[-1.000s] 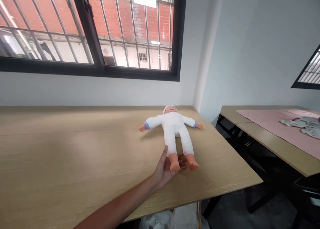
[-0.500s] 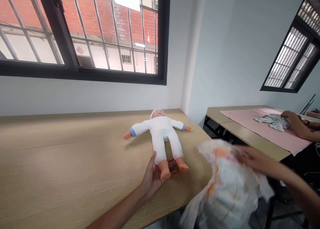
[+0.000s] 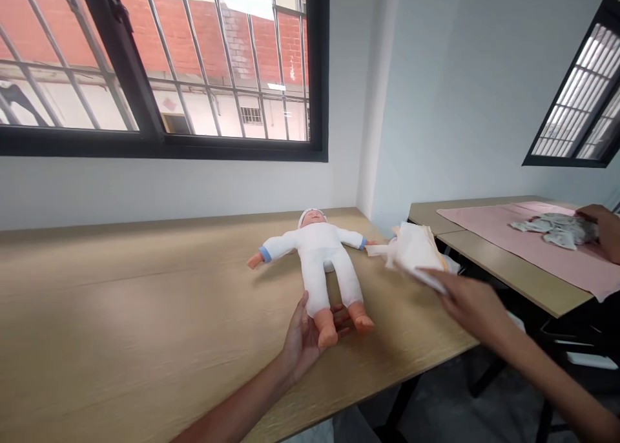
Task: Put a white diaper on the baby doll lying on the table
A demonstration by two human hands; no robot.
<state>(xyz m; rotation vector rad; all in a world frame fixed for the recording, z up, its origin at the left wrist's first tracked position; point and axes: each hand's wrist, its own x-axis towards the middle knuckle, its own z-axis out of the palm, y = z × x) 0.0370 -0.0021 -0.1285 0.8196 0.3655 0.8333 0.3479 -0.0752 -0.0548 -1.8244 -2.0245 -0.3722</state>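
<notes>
A baby doll (image 3: pixel 320 252) in a white suit with blue cuffs and a white cap lies on its back on the wooden table (image 3: pixel 159 320). My left hand (image 3: pixel 307 339) is wrapped round its lower legs from below, thumb on the near side and fingers showing behind the bare feet. To the right of the doll, my right hand (image 3: pixel 467 301) grips the near edge of a white diaper (image 3: pixel 419 246) with orange trim, blurred by motion. The diaper hangs over the table's right end, close to the doll's hand; its far side partly covers that edge.
At the right another table carries a pink cloth (image 3: pixel 489 226) with a crumpled grey-white garment (image 3: pixel 557 226) on it. Another person's hand (image 3: pixel 600 226) touches that garment. A wall and a barred window (image 3: pixel 232 62) stand behind my table. Dark chair or table legs (image 3: pixel 489 375) show below at right.
My right hand has swung the diaper up and away from me, from the table's near corner to beside the doll's arm. My left hand stays at the doll's legs. The view has shifted slightly.
</notes>
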